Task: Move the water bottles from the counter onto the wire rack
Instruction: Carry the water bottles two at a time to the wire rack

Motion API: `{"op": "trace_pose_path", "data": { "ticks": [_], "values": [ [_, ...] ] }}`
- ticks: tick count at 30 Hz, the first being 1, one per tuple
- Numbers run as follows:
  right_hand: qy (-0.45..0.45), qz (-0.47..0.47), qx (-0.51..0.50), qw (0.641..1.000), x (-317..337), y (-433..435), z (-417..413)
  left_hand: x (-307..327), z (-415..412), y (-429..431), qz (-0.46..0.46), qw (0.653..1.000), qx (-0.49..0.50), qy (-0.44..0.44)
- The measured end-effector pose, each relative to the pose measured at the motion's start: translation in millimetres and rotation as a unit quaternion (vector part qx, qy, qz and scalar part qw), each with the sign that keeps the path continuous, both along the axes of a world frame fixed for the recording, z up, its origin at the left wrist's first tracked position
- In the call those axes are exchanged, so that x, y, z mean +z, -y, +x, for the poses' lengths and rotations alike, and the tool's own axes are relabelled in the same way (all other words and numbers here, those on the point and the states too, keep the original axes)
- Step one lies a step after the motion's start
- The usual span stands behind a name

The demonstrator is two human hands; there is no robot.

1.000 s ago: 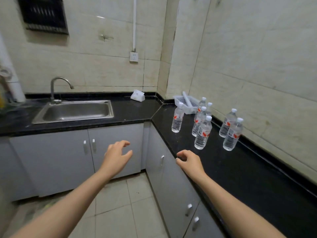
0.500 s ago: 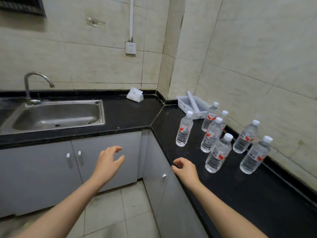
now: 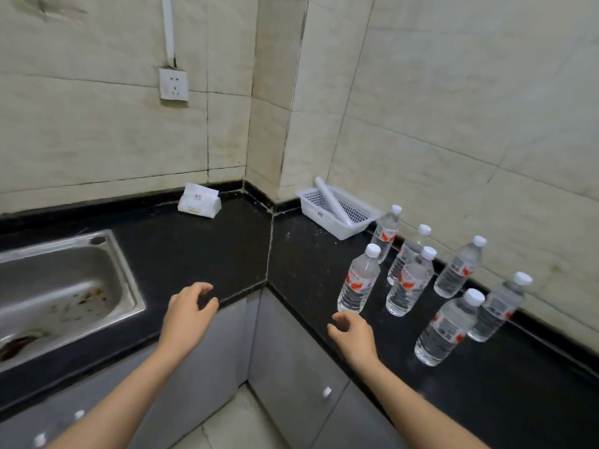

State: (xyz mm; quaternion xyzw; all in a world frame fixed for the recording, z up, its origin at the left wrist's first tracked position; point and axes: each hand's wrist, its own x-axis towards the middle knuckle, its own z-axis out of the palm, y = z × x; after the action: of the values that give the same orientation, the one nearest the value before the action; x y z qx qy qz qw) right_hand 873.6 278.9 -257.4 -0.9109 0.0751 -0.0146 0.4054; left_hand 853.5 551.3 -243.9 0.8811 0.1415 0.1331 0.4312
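Right hand (image 3: 351,333), loosely open and empty, now nearer the closest bottle (image 3: 358,281).

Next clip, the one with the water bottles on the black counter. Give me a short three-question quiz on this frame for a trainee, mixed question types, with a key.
1. How many water bottles stand on the counter?
2. True or false: the right hand is closed around a bottle.
3. What lies in the white basket in the corner? A) a white tube B) a sponge C) a cup

Key
1. Seven, all upright with white caps.
2. False. The right hand is open and empty, just short of the nearest bottle; the left hand is empty too, over the counter edge beside the sink.
3. A, the white tube lies slanted across the basket.
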Motion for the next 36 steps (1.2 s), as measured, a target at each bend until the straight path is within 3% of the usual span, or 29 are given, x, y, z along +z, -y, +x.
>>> {"op": "trace_pose_path", "data": {
  "ticks": [7,12,21,29,36],
  "values": [
    [-0.009,0.0,-0.142,0.99,-18,8,27,-24,78,28,-0.017,0.993,-0.107,-0.049],
    [0.011,0.062,-0.243,0.968,-35,13,59,-29,128,63,-0.027,0.982,-0.17,-0.072],
    [0.101,0.098,-0.365,0.92,-43,14,163,-21,227,88,0.029,0.981,-0.182,-0.063],
    [0.089,0.159,-0.319,0.93,-46,50,195,-38,274,139,0.045,0.965,-0.236,-0.104],
    [0.048,0.212,-0.208,0.954,-41,80,195,-56,315,204,0.02,0.935,-0.325,-0.141]
  ]
}}
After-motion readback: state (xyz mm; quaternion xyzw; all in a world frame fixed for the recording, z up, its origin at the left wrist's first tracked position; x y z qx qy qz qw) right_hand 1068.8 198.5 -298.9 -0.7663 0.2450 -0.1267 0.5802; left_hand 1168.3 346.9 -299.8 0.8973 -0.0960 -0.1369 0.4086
